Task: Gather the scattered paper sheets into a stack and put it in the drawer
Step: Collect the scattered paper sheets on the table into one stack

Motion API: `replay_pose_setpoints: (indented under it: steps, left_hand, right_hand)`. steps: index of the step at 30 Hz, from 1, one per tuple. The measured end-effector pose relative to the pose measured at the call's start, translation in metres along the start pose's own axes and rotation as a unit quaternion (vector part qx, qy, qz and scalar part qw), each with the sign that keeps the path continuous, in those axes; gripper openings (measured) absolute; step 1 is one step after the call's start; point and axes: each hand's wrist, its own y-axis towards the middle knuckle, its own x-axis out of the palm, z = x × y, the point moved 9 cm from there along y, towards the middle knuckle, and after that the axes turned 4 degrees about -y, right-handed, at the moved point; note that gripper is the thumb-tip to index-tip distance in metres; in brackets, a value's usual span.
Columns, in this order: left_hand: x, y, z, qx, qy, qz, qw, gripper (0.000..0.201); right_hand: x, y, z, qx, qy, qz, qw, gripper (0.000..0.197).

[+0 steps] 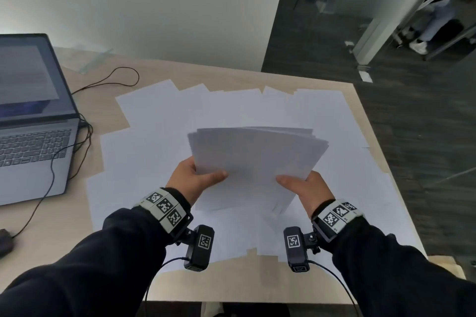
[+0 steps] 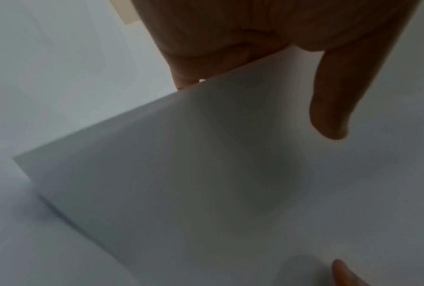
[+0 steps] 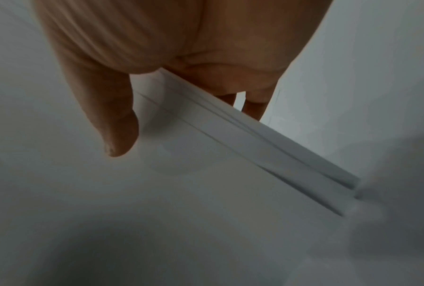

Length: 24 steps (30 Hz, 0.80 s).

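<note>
A stack of white paper sheets (image 1: 255, 162) stands tilted on its lower edge, with its top edges fanned and uneven. My left hand (image 1: 195, 177) pinches its left side, thumb on the front face. My right hand (image 1: 301, 185) pinches its right side the same way. The left wrist view shows the stack (image 2: 181, 164) under my left thumb (image 2: 333, 108). In the right wrist view the stack's layered edge (image 3: 267, 147) runs out from my right hand (image 3: 157, 87). More loose sheets (image 1: 159, 121) lie spread over the table beneath. No drawer is in view.
An open laptop (image 1: 33, 123) sits at the left with black cables (image 1: 85, 141) trailing beside it. A clear plastic sleeve (image 1: 85, 59) lies at the table's far left. The light wooden table (image 1: 231, 283) ends at the right over dark carpet (image 1: 412, 136).
</note>
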Motion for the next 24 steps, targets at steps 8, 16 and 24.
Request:
replay_pose_setpoints:
  steps: [8, 16, 24]
  left_hand:
    - [0.008, 0.001, -0.033, -0.035, 0.062, 0.013, 0.997, 0.017]
    - [0.014, 0.000, -0.053, -0.069, 0.091, -0.036, 0.993, 0.034]
    - [0.010, -0.005, -0.075, -0.073, 0.094, 0.012, 0.993, 0.025]
  right_hand:
    - [-0.010, -0.007, 0.027, 0.025, 0.002, 0.055, 0.998, 0.019]
    - [-0.003, -0.017, 0.043, 0.042, -0.008, -0.013, 0.999, 0.021]
    - [-0.011, -0.018, 0.057, 0.053, -0.070, 0.002, 0.996, 0.017]
